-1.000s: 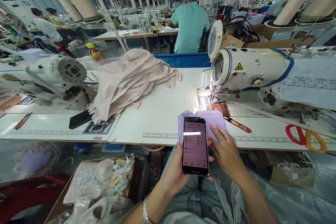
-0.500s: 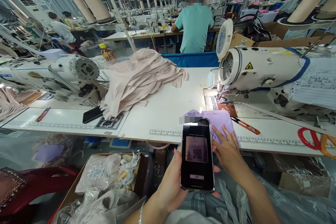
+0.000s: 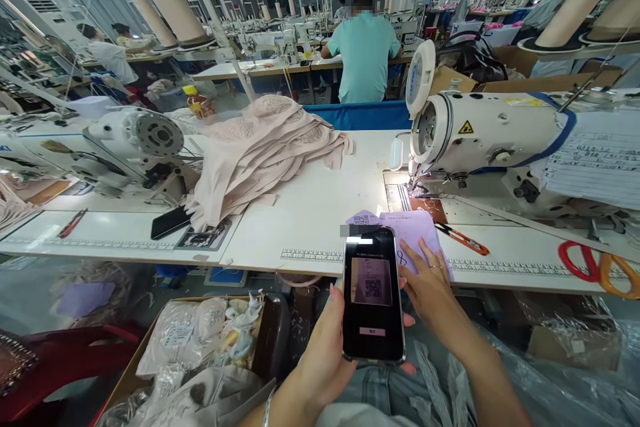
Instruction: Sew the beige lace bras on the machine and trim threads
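Note:
My left hand (image 3: 323, 350) is wrapped round a smartphone (image 3: 373, 317), held upright over the table's front edge. Its screen shows a picture of a purple slip with a QR code. Behind the phone lies a purple paper slip (image 3: 417, 223) with printing and a handwritten mark, partly covered by the phone. Fingers spread, my right hand (image 3: 429, 283) rests flat on the slip's right side, just beside the phone. Orange-handled thread snips (image 3: 461, 239) lie right of the slip. Close behind it stands a white sewing machine (image 3: 490, 127), its lamp lit.
A heap of pale pink cloth pieces (image 3: 265, 153) covers the table's left middle. Another sewing machine (image 3: 135, 140) and a dark phone (image 3: 170, 222) are further left. Scissors (image 3: 595, 267) lie at the right edge. Below sits a box of bagged items (image 3: 175, 340). A person (image 3: 363, 53) works ahead.
The view has shifted slightly, so things appear a little further left. Both hands keep their hold and place, with the phone still over the slip.

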Demonstrator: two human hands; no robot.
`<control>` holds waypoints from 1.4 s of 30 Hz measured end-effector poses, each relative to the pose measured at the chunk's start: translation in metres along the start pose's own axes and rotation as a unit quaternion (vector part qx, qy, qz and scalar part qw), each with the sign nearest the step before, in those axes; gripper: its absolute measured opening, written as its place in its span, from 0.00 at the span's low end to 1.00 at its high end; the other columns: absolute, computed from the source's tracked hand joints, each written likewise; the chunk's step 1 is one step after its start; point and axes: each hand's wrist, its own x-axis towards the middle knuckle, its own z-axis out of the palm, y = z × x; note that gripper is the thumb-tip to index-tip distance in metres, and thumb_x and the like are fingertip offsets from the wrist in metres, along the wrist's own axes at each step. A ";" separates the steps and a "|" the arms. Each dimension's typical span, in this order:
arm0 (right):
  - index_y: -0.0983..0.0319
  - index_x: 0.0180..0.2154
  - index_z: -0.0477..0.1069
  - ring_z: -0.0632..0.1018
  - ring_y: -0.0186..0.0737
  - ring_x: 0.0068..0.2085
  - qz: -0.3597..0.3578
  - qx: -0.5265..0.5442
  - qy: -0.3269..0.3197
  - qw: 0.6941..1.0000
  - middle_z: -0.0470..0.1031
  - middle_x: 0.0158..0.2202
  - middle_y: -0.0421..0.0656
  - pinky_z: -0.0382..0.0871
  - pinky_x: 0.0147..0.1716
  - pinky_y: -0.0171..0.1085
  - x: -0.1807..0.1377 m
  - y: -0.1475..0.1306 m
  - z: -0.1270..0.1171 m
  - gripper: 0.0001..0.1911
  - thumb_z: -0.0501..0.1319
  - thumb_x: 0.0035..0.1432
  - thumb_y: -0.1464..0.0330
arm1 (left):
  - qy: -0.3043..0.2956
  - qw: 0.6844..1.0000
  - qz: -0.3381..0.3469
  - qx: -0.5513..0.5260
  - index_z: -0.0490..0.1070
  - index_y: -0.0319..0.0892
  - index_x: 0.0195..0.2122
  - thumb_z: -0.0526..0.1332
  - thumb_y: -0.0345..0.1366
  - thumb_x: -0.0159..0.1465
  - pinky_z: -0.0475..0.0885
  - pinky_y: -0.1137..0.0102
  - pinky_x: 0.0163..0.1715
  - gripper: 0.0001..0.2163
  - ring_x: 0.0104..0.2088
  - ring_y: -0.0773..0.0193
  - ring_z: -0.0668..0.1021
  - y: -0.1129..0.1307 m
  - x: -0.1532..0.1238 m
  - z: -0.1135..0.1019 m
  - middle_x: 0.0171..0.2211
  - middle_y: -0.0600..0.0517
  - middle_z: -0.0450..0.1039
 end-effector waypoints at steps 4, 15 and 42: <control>0.46 0.60 0.69 0.52 0.62 0.71 0.009 0.014 0.000 1.000 0.61 0.68 0.44 0.53 0.62 0.71 -0.002 0.000 0.001 0.23 0.53 0.68 0.71 | 0.003 1.000 0.001 0.008 0.68 0.47 0.63 0.52 0.59 0.69 0.81 0.53 0.36 0.29 0.53 0.41 0.76 -0.006 0.009 -0.006 0.63 0.40 0.67; 0.52 0.72 0.43 0.55 0.47 0.71 0.068 0.154 -0.019 0.986 0.59 0.70 0.45 0.48 0.69 0.61 -0.001 -0.001 -0.020 0.31 0.46 0.71 0.71 | 0.080 0.995 -0.044 0.048 0.76 0.45 0.55 0.59 0.61 0.64 0.77 0.53 0.48 0.28 0.55 0.39 0.77 -0.050 0.052 -0.054 0.55 0.45 0.76; 0.52 0.69 0.50 0.75 0.47 0.59 0.142 0.262 0.007 0.955 0.73 0.59 0.46 0.39 0.70 0.58 0.002 -0.012 -0.025 0.29 0.53 0.72 0.58 | 0.160 0.983 -0.023 0.088 0.69 0.44 0.63 0.61 0.51 0.68 0.76 0.57 0.53 0.26 0.58 0.46 0.75 -0.056 0.055 -0.068 0.55 0.44 0.76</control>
